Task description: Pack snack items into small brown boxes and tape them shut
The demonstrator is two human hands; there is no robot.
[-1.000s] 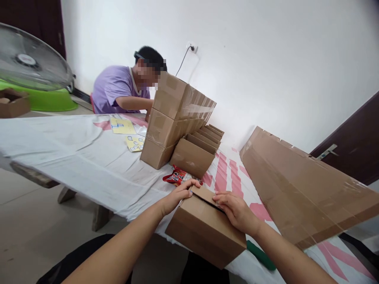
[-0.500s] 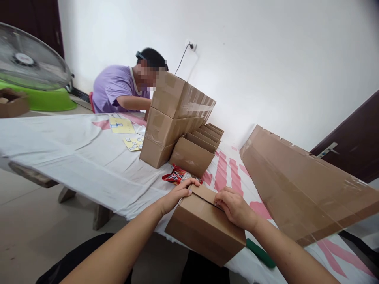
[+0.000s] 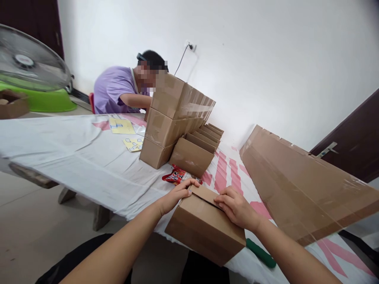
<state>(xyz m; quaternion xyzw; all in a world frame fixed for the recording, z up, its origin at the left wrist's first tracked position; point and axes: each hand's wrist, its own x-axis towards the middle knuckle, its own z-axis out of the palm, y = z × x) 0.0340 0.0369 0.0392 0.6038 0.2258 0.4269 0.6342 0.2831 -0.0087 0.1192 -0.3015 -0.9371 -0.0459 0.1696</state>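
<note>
Small cardboard box [image 3: 204, 227]: brown, plain, sitting at the near edge of the desk [image 3: 89, 165] and overhanging it toward the person, top flaps folded nearly shut. Left hand [image 3: 177, 194]: laid on the box's far left corner, fingers flat and pressing the flap, nothing gripped. Right hand [image 3: 237, 207]: resting on the top at the flap seam, fingers curled down on the cardboard, grip loose and closed around nothing. Red snack packet [image 3: 174, 175]: lying on the desk just beyond the left hand. Green handle [image 3: 261, 254]: poking out from under the box's right end, tool type not discernible. Stack of sealed boxes [image 3: 174, 118]: farther back, with a row of open boxes [image 3: 197, 152] beside it. Long flat cardboard carton [image 3: 296, 185]: taped, to the right. Yellow cards [image 3: 122, 126]: on the white desk cover. Second person in a purple shirt [image 3: 117, 88]: seated at the far end. Fan [image 3: 29, 59]: far left.
</note>
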